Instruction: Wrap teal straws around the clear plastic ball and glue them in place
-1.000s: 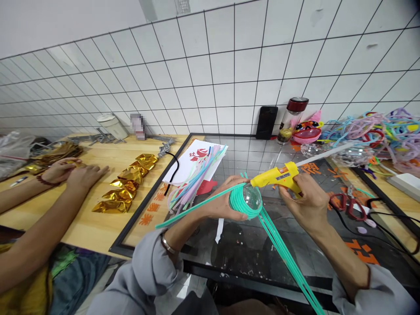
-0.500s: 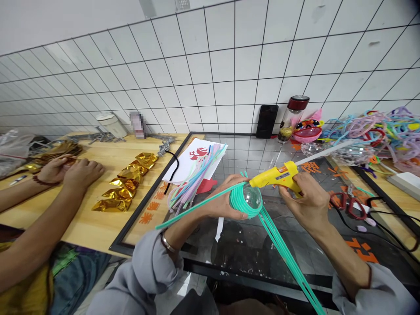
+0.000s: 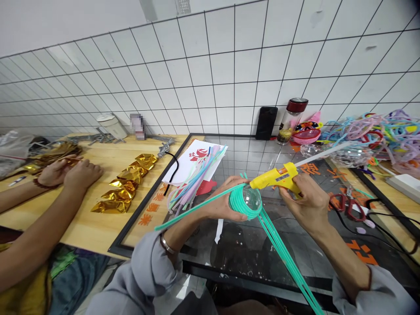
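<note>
My left hand [image 3: 226, 203] grips a clear plastic ball [image 3: 252, 197] wound with teal pipe cleaners [image 3: 238, 202]. Long teal strands [image 3: 285, 258] trail from it down to the right, and one runs off to the left. My right hand [image 3: 306, 203] is closed round a yellow hot glue gun [image 3: 277, 176], its nozzle touching the top of the ball. A white glue stick [image 3: 323, 153] pokes out of the gun's back. Both hands hover over a glass-topped table [image 3: 249, 249].
A bundle of pastel pipe cleaners [image 3: 197, 177] lies on white paper. Red scissors [image 3: 344, 205] and a black cord lie to the right. A phone [image 3: 266, 122], a jar [image 3: 290, 120] and a pipe cleaner heap [image 3: 380, 129] are behind. Another person's hands [image 3: 70, 173] rest beside gold foil pieces [image 3: 127, 181].
The glue gun's nozzle has dipped slightly onto the ball. The other person's hands have shifted a little on the wooden table.
</note>
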Demonstrator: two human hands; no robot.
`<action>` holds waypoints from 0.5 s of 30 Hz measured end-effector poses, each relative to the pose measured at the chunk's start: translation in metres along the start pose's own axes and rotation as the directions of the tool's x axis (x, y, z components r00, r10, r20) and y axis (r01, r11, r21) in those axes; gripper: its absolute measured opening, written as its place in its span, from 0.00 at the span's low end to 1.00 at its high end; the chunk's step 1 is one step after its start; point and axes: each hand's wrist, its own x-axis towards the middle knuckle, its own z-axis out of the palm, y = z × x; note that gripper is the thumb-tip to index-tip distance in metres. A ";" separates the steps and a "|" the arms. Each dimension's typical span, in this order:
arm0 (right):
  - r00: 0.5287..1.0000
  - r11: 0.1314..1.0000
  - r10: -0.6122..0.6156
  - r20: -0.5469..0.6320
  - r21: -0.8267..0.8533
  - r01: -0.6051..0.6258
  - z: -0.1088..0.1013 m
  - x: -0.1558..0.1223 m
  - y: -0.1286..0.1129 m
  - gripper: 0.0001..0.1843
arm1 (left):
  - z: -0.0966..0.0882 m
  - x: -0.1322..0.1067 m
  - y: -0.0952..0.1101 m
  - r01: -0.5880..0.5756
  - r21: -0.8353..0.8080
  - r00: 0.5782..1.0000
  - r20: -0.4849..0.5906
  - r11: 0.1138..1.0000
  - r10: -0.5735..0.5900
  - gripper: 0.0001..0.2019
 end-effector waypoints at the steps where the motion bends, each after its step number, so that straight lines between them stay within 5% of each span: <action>1: 1.000 1.000 -0.005 -0.001 -0.004 0.005 0.000 0.000 0.000 0.13 | 0.000 0.000 0.000 -0.001 0.000 1.000 0.001 1.000 0.001 0.48; 15: 0.998 0.998 0.061 0.003 0.005 -0.061 0.000 0.000 -0.001 0.11 | 0.000 0.000 0.000 -0.005 0.002 1.000 0.008 1.000 0.005 0.48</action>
